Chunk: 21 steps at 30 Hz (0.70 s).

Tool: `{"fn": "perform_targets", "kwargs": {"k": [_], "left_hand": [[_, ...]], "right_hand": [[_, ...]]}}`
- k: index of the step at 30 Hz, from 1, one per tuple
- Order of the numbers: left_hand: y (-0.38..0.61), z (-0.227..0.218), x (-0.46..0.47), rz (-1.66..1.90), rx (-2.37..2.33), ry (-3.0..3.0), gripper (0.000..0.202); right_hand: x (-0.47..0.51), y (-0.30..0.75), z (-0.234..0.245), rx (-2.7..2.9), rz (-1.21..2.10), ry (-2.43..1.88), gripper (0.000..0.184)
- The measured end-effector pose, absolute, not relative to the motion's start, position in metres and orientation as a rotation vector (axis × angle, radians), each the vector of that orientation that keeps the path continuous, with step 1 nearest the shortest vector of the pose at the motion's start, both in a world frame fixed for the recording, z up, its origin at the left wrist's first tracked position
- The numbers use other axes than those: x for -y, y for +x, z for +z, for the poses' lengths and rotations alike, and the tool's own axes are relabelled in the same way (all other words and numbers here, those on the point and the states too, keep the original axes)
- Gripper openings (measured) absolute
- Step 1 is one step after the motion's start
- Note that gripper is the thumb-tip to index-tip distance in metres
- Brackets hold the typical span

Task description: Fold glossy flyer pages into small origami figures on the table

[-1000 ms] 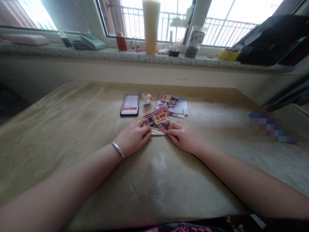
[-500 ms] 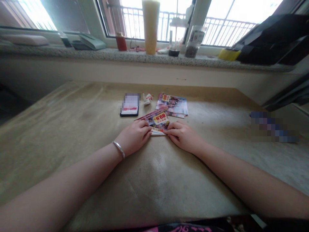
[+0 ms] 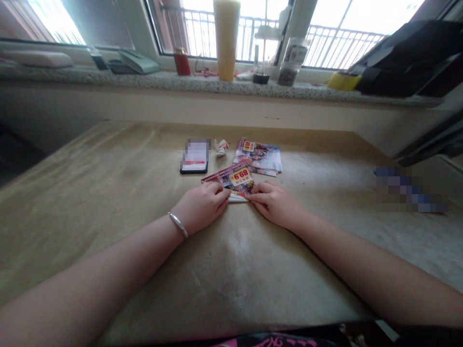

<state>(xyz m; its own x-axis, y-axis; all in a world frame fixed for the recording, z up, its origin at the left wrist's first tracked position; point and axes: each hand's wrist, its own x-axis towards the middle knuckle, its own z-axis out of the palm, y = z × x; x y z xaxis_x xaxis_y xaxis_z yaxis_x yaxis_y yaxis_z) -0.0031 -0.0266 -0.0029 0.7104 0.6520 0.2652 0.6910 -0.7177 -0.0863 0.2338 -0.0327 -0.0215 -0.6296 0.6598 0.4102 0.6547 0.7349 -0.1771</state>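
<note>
A colourful printed leaflet (image 3: 235, 179) with a yellow price patch lies folded on the brown paper-covered table (image 3: 108, 193). My left hand (image 3: 200, 205), with a silver bangle on the wrist, pinches the leaflet's near left edge with curled fingers. My right hand (image 3: 275, 202) presses its fingertips on the leaflet's near right edge, fingers curled and close together. The near part of the leaflet is hidden under both hands.
Behind the leaflet lie a stack of similar leaflets (image 3: 258, 157), a small folded paper piece (image 3: 221, 146) and a phone (image 3: 195, 156). A blurred object (image 3: 408, 189) lies at the right. The stone windowsill (image 3: 162, 82) holds a tall yellow cylinder (image 3: 226, 38), jars and a black bag (image 3: 408, 58).
My left hand has slid a little towards me along the leaflet's left edge, uncovering its far left corner. The right hand has hardly moved.
</note>
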Motion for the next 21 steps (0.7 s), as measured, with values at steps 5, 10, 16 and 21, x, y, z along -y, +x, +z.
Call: {"fn": "perform_targets", "kwargs": {"k": [5,10,16,21], "left_hand": [[-0.0022,-0.0021,0.0264,-0.34,1.062,-2.723,0.029],[-0.0015,-0.002,0.0262,-0.319,1.083,-2.714,0.029],[-0.0008,-0.0014,0.028,-0.213,1.103,-2.749,0.03],[-0.0005,-0.0014,0.0284,-0.282,1.062,-2.75,0.029]], "right_hand": [[0.0342,0.2337,-0.0216,2.505,-0.014,-1.019,0.027],[0.0346,0.2339,-0.0203,2.534,-0.045,-1.023,0.027],[0.0353,0.2342,-0.0188,2.544,-0.095,-1.057,0.027],[0.037,0.2332,-0.0175,2.552,-0.148,-1.075,0.024]]}}
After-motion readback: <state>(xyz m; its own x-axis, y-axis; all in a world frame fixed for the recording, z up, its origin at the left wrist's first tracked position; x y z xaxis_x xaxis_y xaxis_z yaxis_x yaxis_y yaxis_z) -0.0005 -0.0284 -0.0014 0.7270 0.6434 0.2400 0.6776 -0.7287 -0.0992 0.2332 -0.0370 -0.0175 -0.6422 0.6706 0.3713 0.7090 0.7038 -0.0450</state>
